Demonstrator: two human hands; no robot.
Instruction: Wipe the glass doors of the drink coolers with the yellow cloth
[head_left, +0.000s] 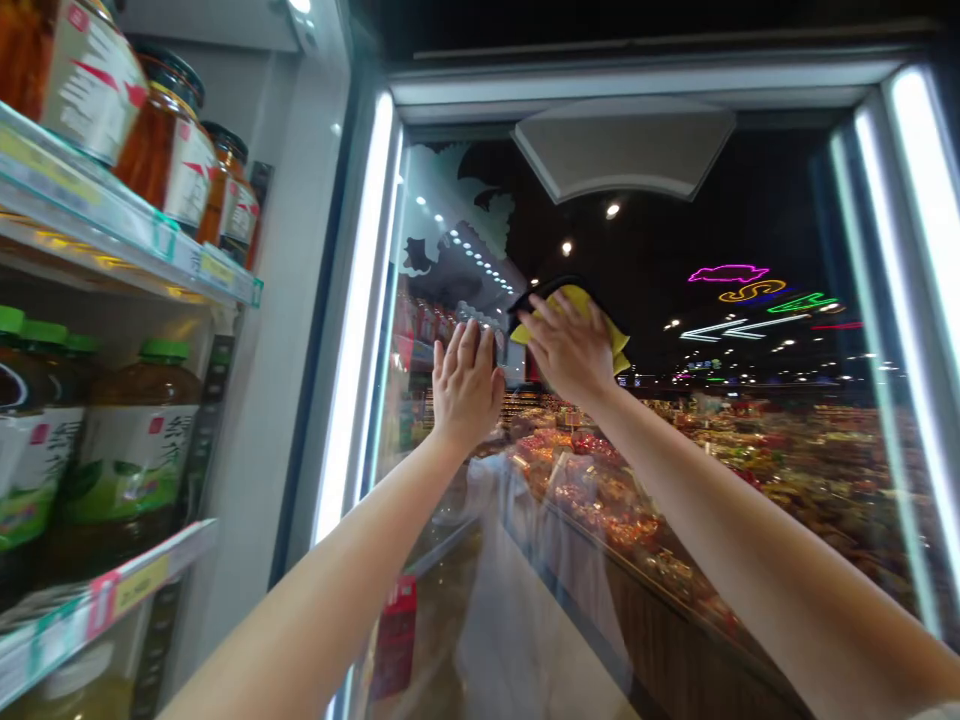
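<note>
My left hand (466, 388) lies flat against the glass door (750, 220), its fingers slightly apart and pointing up, with nothing in it. To its right and a little higher, my right hand (571, 348) presses a yellow cloth (582, 296) with a dark edge against the same pane. The cloth spreads out beyond the fingers, and part of it is hidden beneath the palm. Both arms reach forward and up from the bottom of the view. Reflections of the hands and a light garment show faintly in the glass.
Bright light strips (358, 300) run along the door frame. At the left, shelves hold jars (180, 170) with orange contents and bottles (139, 450) with green caps, behind price rails (112, 595). Store displays (600, 490) and neon signs (750, 290) appear in or through the glass.
</note>
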